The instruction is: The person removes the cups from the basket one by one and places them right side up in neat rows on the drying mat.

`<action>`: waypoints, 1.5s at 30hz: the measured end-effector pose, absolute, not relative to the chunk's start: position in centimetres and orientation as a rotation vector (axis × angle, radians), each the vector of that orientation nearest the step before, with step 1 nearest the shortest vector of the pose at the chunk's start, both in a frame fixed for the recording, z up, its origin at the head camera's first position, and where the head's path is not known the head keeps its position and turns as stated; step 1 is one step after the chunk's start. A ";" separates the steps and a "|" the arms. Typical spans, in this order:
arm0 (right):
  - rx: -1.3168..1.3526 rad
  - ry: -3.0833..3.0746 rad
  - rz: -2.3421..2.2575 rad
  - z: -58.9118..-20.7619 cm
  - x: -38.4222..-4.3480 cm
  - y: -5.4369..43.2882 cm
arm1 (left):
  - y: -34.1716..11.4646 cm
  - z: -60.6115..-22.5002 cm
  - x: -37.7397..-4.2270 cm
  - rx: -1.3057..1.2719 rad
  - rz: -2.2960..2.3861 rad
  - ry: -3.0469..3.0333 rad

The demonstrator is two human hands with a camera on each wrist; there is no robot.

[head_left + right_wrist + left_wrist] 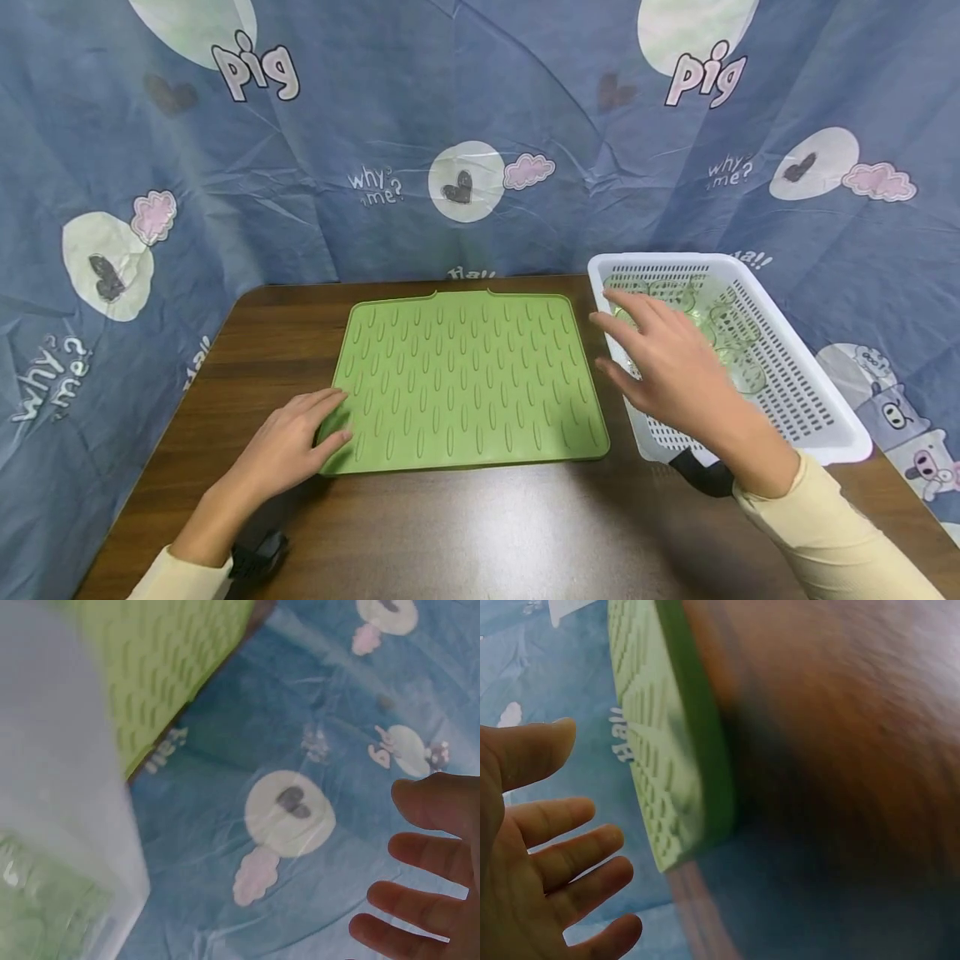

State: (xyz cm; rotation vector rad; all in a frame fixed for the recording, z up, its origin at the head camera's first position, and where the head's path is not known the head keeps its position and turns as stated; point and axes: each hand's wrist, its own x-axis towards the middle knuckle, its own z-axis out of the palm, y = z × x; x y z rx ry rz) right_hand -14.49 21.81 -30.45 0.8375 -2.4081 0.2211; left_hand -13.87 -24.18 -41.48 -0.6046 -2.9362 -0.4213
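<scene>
A green ridged drying mat (465, 375) lies flat on the brown wooden table. At its lower left corner is my left hand (288, 442), fingers relaxed and slightly spread, with nothing in its grasp. The left wrist view has the same hand (562, 862) just beside the mat's edge (682, 750). Over the left side of a white slotted basket (802, 375) hovers my right hand (667, 358), fingers spread and holding nothing. Several see-through, green-tinted rounded pieces (742, 367) lie inside the basket, partly hidden by that hand.
The wooden table (465, 533) ends at the back against a blue printed cloth (487, 100), which also hangs at both sides. The basket stands close by the mat's right side, near the table's right edge. A black wrist strap (258, 554) is on the left wrist.
</scene>
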 end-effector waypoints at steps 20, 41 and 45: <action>0.738 -2.430 0.126 -30.7 -13.2 29.8 | -26.0 -43.4 -12.5 -0.553 -0.436 -3.058; 0.457 -2.702 0.437 -33.9 -13.4 37.8 | -25.6 -43.4 -12.6 -0.523 -0.514 -3.109; 0.439 -2.754 0.545 -34.3 -13.7 39.0 | -25.5 -43.4 -12.7 -0.520 -0.531 -3.101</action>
